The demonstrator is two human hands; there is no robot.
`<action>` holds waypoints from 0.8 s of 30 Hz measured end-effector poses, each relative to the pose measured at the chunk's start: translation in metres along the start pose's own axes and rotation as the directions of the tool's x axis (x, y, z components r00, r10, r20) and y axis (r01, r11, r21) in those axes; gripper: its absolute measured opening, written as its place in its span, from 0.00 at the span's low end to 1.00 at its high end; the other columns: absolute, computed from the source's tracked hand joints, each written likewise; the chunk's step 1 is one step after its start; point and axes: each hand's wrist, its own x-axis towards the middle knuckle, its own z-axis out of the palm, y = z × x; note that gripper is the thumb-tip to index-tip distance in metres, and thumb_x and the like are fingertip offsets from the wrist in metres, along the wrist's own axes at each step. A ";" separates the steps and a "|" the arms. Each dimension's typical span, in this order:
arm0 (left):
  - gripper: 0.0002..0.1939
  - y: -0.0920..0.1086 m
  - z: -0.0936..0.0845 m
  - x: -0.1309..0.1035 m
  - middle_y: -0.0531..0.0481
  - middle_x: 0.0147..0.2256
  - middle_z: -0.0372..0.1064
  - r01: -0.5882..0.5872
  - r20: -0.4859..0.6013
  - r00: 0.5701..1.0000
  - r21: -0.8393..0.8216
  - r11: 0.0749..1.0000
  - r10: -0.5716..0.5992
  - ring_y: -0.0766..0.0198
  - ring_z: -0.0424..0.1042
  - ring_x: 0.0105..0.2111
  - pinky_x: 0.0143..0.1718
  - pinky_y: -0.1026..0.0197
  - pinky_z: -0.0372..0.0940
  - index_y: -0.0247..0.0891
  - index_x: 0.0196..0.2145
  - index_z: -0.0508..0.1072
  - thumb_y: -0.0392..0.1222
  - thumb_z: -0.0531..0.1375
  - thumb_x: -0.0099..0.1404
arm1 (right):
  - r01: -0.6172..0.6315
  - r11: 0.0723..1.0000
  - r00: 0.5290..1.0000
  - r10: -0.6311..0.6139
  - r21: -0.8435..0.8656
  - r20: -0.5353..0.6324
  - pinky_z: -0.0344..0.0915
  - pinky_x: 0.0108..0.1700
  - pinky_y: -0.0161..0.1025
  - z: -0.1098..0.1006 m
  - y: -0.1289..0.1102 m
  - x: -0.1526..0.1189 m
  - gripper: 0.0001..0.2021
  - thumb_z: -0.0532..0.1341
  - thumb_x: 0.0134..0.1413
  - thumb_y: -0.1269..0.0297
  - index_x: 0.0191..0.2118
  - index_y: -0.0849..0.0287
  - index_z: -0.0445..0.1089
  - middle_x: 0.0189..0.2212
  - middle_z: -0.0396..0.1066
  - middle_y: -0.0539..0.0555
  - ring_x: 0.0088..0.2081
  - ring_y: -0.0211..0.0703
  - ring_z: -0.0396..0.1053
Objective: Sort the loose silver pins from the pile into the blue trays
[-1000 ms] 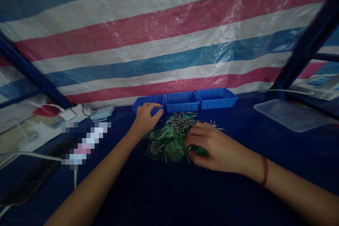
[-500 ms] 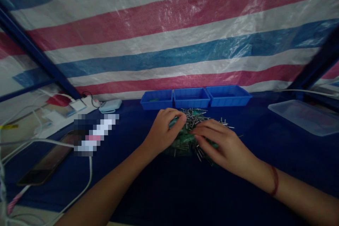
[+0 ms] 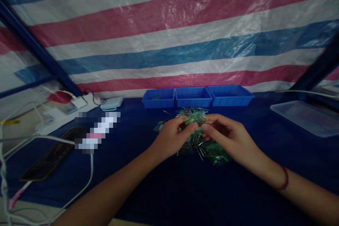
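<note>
Between my two hands is a small green-tinted plastic bag [image 3: 197,116], raised over a pile of loose metal pins [image 3: 199,148] that look like nails or rivets. My left hand [image 3: 173,134] pinches its left side with thumb and fingers. On the other side, my right hand [image 3: 227,132] grips it with thumb and fingertips. Another green bag [image 3: 217,152] with pins in it lies below my right hand, and part of one more green bag [image 3: 159,125] shows left of my left fingers. The hands hide part of the pile.
Three blue bins [image 3: 193,97] stand in a row behind the pile; the left one holds something small and green. A clear plastic lid or tray [image 3: 304,118] lies at right. Left are a phone [image 3: 49,155], cables, a power strip [image 3: 65,116] and a light-blue case [image 3: 111,103].
Both hands have come closer together and now hold a green bag up between them. Green bags beside the pile show more clearly. The view has shifted slightly.
</note>
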 end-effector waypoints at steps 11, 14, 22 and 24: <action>0.24 -0.003 -0.006 0.004 0.45 0.38 0.69 -0.092 -0.023 0.996 -0.113 0.989 0.090 0.62 0.68 0.31 0.28 0.60 0.64 0.39 0.47 0.68 0.58 0.48 0.65 | 0.255 0.950 0.961 -0.270 -0.182 -0.061 0.69 0.32 0.37 -0.010 0.001 -0.001 0.03 0.61 0.51 0.70 0.30 0.58 0.73 0.29 0.74 0.51 0.31 0.39 0.72; 0.29 -0.006 -0.005 0.007 0.43 0.36 0.69 0.012 -0.063 0.998 -0.202 0.979 -0.025 0.65 0.65 0.24 0.21 0.62 0.61 0.38 0.47 0.69 0.60 0.41 0.67 | 0.424 0.857 0.891 -0.454 -0.293 -0.036 0.70 0.42 0.41 -0.014 -0.002 -0.004 0.13 0.58 0.51 0.77 0.37 0.54 0.75 0.39 0.75 0.53 0.41 0.41 0.73; 0.12 0.016 -0.002 0.000 0.51 0.27 0.69 0.132 0.133 0.987 -0.308 0.942 -0.095 0.67 0.66 0.24 0.24 0.64 0.61 0.37 0.34 0.72 0.49 0.59 0.59 | 0.510 0.799 0.844 -0.536 -0.319 0.005 0.67 0.49 0.45 -0.015 -0.005 -0.007 0.15 0.54 0.55 0.77 0.41 0.54 0.74 0.50 0.66 0.56 0.51 0.44 0.65; 0.11 0.016 -0.002 0.000 0.50 0.29 0.71 0.121 0.075 0.992 -0.350 0.929 -0.100 0.66 0.69 0.27 0.29 0.62 0.63 0.36 0.35 0.71 0.46 0.59 0.59 | 0.413 0.859 0.894 -0.446 -0.303 -0.048 0.68 0.46 0.43 -0.013 -0.004 -0.006 0.15 0.53 0.57 0.75 0.46 0.54 0.71 0.47 0.68 0.56 0.47 0.42 0.68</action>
